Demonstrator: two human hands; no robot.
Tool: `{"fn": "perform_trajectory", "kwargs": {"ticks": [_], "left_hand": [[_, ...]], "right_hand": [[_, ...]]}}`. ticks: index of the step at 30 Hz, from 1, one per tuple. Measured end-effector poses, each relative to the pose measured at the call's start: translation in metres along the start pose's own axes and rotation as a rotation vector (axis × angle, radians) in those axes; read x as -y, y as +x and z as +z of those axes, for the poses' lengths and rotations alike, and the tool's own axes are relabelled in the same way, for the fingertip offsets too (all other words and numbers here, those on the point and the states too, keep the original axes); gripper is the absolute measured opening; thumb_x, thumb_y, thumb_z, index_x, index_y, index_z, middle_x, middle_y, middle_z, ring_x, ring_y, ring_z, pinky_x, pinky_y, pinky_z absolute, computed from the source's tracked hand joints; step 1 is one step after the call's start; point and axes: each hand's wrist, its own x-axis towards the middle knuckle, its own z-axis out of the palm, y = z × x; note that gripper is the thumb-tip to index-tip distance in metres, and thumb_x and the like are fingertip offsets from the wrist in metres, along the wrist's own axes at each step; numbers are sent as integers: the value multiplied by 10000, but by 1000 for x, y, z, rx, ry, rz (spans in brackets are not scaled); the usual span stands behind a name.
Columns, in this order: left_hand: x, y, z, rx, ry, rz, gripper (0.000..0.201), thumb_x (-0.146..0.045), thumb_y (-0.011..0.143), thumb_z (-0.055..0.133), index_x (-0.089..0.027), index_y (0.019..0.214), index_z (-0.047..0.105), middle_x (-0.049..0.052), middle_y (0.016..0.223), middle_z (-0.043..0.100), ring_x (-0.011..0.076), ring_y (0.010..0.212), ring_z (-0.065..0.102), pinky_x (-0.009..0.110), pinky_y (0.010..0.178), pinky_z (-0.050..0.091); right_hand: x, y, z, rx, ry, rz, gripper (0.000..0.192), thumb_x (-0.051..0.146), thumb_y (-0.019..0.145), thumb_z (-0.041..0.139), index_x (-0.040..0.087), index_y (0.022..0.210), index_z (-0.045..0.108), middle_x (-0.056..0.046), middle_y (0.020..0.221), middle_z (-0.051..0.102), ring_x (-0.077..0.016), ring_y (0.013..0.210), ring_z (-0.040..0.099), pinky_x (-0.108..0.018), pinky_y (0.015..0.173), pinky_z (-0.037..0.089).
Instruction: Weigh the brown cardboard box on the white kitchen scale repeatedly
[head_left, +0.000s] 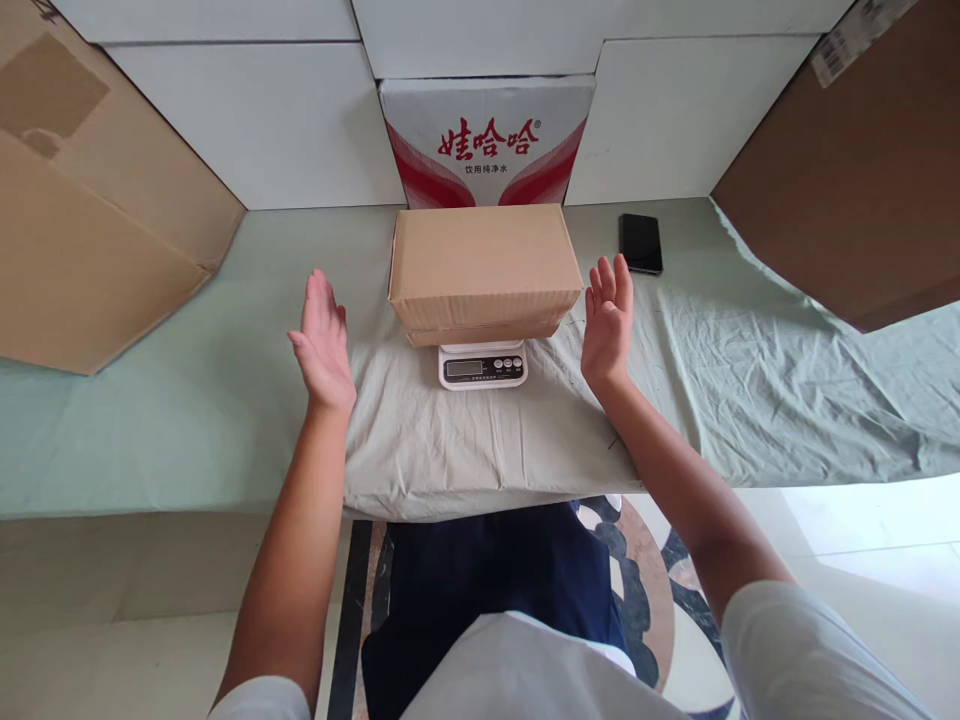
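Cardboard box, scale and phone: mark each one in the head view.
Cardboard box (pixel 484 262), head view, middle of its closed top face.
Scale (pixel 482 366), head view, front panel with display and buttons, below the box.
Phone (pixel 640 243), head view, centre of its dark screen, lying on the cloth.

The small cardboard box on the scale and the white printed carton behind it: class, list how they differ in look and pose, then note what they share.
The small cardboard box is plain brown with no print; the white printed carton bears red characters and red swooshes. The cardboard box lies flat on the scale, between the open left hand and right hand; the carton stands behind it against the white wall, out of the hands' span. Both are closed boxes, centred before the person.
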Motion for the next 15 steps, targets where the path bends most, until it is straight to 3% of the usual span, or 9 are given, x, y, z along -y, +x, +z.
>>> {"fn": "perform_trajectory", "kwargs": {"ticks": [5, 15], "left_hand": [[1, 0, 1, -1, -17, 28, 1032, -977, 805, 230, -343, 1586, 456, 31, 1796, 225, 269, 1679, 167, 462, 1349, 189], [-2, -3, 4, 31, -30, 40, 1054, -951, 835, 112, -295, 1602, 415, 47, 1804, 192, 272, 1681, 148, 452, 1351, 172]], "right_hand": [[0, 1, -1, 19, -20, -15, 839, 716, 755, 633, 426, 1510, 411, 29, 1704, 399, -324, 1673, 245, -620, 1379, 138], [6, -3, 4, 36, -56, -10, 802, 745, 778, 599, 437, 1497, 421, 33, 1702, 405, -313, 1660, 284, -626, 1371, 184]]}}
